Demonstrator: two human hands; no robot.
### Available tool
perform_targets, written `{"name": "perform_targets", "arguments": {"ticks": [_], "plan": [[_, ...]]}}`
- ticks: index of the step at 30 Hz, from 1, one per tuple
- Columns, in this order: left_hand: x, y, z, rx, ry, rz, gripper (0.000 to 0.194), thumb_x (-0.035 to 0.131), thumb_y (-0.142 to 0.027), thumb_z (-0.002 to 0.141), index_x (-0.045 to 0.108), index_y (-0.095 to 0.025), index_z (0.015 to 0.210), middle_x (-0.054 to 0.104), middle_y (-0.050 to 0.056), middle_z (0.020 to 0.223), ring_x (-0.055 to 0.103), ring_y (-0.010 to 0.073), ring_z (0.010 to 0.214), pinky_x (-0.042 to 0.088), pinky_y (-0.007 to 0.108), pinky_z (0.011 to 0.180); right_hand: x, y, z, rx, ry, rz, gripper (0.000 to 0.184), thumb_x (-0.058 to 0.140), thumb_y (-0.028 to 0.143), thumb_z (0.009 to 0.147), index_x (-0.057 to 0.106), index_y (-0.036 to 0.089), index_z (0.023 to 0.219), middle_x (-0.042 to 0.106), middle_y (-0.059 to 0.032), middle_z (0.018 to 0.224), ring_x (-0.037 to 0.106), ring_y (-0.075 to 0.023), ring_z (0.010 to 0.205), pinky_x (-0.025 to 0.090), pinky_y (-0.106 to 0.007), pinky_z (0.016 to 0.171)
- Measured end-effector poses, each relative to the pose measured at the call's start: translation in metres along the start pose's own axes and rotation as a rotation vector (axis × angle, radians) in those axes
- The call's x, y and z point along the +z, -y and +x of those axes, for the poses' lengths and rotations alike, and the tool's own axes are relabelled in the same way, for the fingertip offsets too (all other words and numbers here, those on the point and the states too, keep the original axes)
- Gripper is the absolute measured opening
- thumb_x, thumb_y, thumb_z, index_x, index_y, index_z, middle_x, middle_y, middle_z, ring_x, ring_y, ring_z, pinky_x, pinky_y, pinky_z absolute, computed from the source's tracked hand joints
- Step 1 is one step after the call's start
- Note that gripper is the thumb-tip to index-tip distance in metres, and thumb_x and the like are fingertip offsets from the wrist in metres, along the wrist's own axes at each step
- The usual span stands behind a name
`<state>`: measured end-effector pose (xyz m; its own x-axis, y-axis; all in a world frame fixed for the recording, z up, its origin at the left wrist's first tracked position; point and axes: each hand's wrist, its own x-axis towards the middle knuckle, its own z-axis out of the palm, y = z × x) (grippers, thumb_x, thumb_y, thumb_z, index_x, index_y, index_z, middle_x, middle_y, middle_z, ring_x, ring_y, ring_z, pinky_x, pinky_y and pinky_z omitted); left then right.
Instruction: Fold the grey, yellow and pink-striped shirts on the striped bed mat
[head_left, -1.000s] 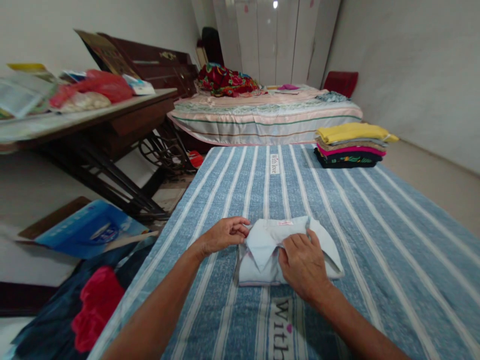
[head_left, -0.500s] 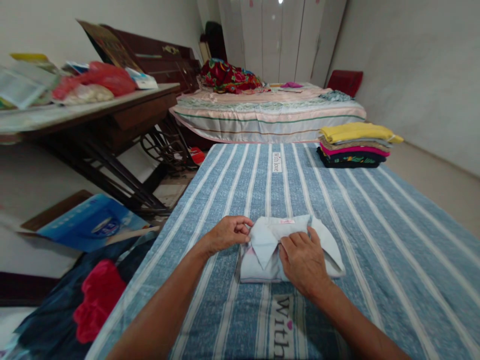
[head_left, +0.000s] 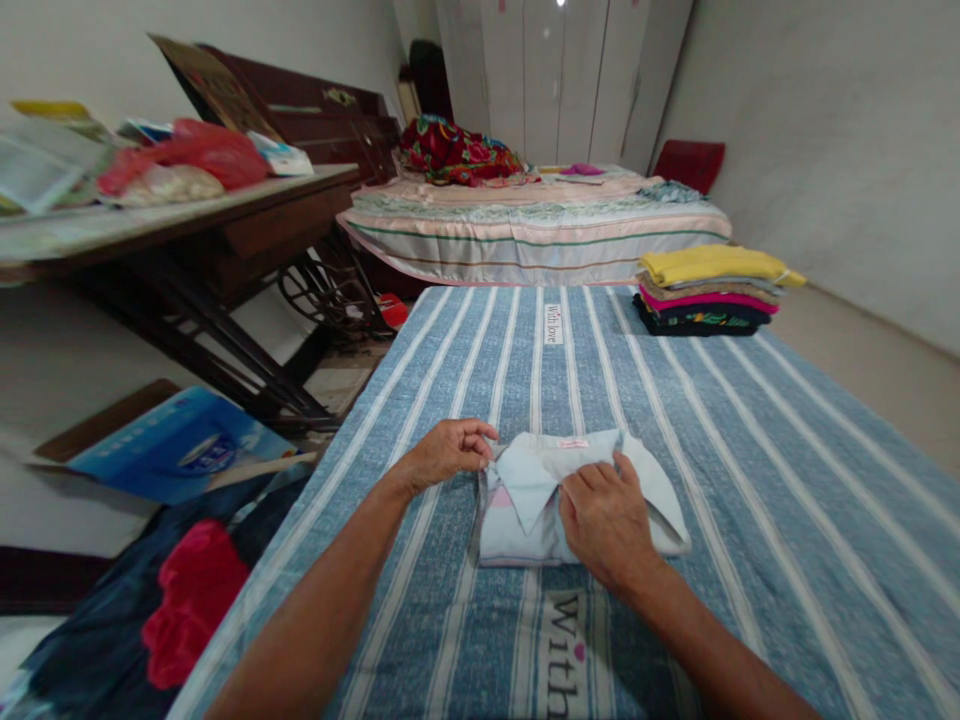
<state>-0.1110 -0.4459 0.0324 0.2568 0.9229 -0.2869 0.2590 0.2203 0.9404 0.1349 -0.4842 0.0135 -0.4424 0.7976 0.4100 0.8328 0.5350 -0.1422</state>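
A pale, near-white shirt (head_left: 525, 540) lies folded into a compact bundle on the striped bed cover, its pointed collar and small label facing up. At its left shoulder edge, my left hand (head_left: 450, 452) has curled fingers, with thumb and fingertips pinching the cloth. My right hand (head_left: 609, 515) rests over the collar opening, fingers bent and closed on the fabric; they cover part of the shirt's front. To its right, the other side of the collar fans out. A pinkish patch shows under the left collar point.
Folded clothes (head_left: 709, 290), yellow on top, are stacked at the bed's far right. The blue striped cover (head_left: 420, 620) spreads around the shirt. At left stand a sewing-machine table (head_left: 300, 185) with bags, a blue box (head_left: 187, 445) and a red cloth (head_left: 195, 600). Another bed (head_left: 540, 235) is beyond.
My left hand has shifted slightly left and up, drawing the shirt's left collar edge outward and showing more of the pinkish patch. My right hand stays in place.
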Motion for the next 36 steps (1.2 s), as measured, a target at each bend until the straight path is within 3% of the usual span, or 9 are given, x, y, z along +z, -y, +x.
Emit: {"name": "perform_targets", "arguments": {"ticks": [7, 11, 15, 22, 29, 36], "plan": [[0.004, 0.002, 0.022, -0.007, -0.098, 0.364, 0.028, 0.052, -0.014, 0.053, 0.057, -0.014, 0.081, 0.06, -0.004, 0.06, 0.052, 0.0114, 0.055, 0.035, 0.021, 0.052, 0.002, 0.002, 0.001, -0.008, 0.015, -0.027, 0.019, 0.052, 0.018, 0.083, 0.063, 0.018, 0.068, 0.06, -0.0057, 0.07, 0.051, -0.0219, 0.076, 0.023, -0.047, 0.101], [0.01, -0.005, 0.018, -0.005, -0.068, 0.379, 0.022, 0.05, -0.016, 0.054, 0.058, -0.014, 0.075, 0.059, -0.003, 0.06, 0.054, 0.0126, 0.058, 0.038, 0.022, 0.055, 0.003, 0.003, 0.0, -0.006, 0.016, -0.033, 0.019, 0.052, 0.017, 0.083, 0.063, 0.018, 0.068, 0.06, -0.0059, 0.07, 0.051, -0.022, 0.077, 0.022, -0.048, 0.101], [0.011, -0.013, 0.007, -0.023, 0.04, 0.263, 0.027, 0.054, -0.02, 0.057, 0.061, -0.014, 0.083, 0.066, 0.0, 0.078, 0.06, 0.0158, 0.076, 0.045, 0.026, 0.07, 0.006, 0.003, 0.0, -0.001, 0.004, -0.031, 0.018, 0.052, 0.018, 0.084, 0.063, 0.017, 0.069, 0.06, -0.0061, 0.071, 0.05, -0.0219, 0.077, 0.021, -0.048, 0.102], [0.01, -0.007, 0.01, -0.021, -0.093, 0.275, 0.024, 0.058, -0.027, 0.057, 0.061, -0.015, 0.077, 0.057, -0.004, 0.06, 0.052, 0.0115, 0.059, 0.04, 0.023, 0.058, 0.006, 0.004, 0.002, -0.007, -0.01, -0.03, 0.015, 0.056, 0.019, 0.082, 0.064, 0.018, 0.07, 0.059, -0.0052, 0.07, 0.05, -0.022, 0.076, 0.02, -0.048, 0.103], [0.005, -0.006, 0.018, -0.054, -0.185, 0.383, 0.013, 0.056, -0.021, 0.052, 0.058, -0.015, 0.064, 0.052, -0.005, 0.051, 0.045, 0.0102, 0.052, 0.033, 0.022, 0.051, 0.002, 0.006, 0.005, -0.007, 0.006, -0.01, 0.016, 0.054, 0.018, 0.082, 0.063, 0.018, 0.069, 0.059, -0.0049, 0.071, 0.05, -0.0217, 0.077, 0.018, -0.047, 0.105], [0.007, -0.011, 0.01, -0.056, -0.094, 0.326, 0.02, 0.058, -0.026, 0.059, 0.063, -0.015, 0.074, 0.062, -0.002, 0.065, 0.054, 0.0137, 0.065, 0.04, 0.024, 0.062, -0.01, 0.007, 0.008, 0.0, 0.11, 0.091, 0.013, 0.052, 0.019, 0.082, 0.065, 0.018, 0.08, 0.063, -0.0055, 0.081, 0.053, -0.0227, 0.085, 0.018, -0.047, 0.104]]}}
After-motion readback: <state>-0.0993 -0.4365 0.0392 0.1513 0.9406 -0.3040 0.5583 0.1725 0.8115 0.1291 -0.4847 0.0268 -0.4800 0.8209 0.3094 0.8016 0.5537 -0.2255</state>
